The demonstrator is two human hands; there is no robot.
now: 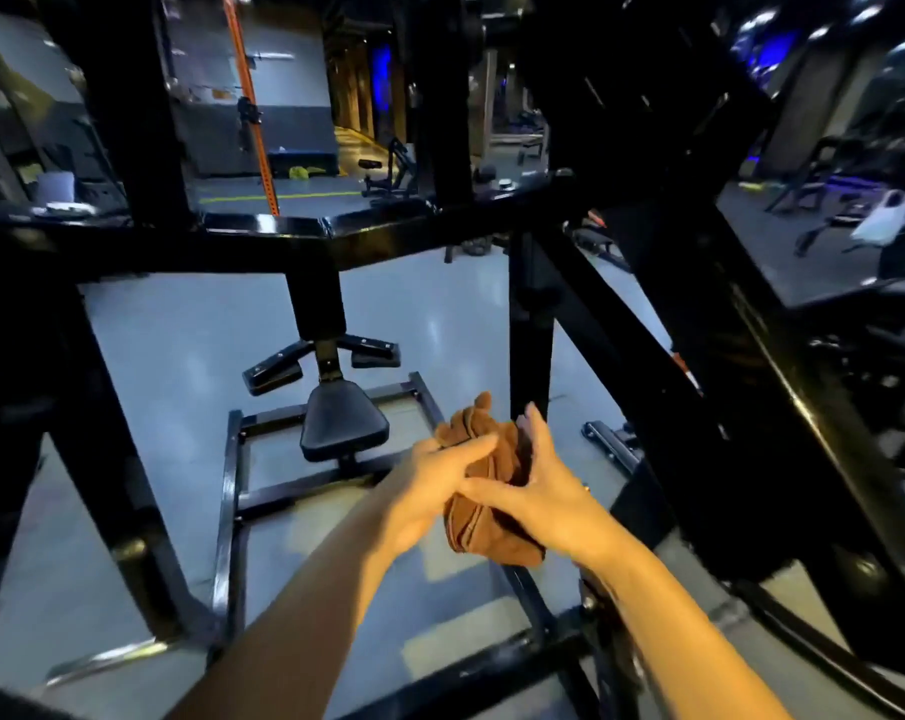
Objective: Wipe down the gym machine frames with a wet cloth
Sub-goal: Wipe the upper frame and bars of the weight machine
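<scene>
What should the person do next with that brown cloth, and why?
Probably finish bunching the brown cloth into one hand and press it on the nearest black upright post. Right now both the left hand and the right hand hold the cloth in the air, folded up, and it touches no part of the frame, so no wiping is happening yet.

Two bare forearms and hands, seen from above

No sleeves are seen on either arm: both forearms are uncovered from the lower frame edge up to the wrists. The left hand (429, 485) and the right hand (549, 491) are ungloved. A small dark-and-gold item, perhaps a ring or strap end, is glimpsed at about 2 o'clock of the right hand; it is too small to be told. A dark patch of clothing is seen at 7 o'clock in the frame corner.
</scene>
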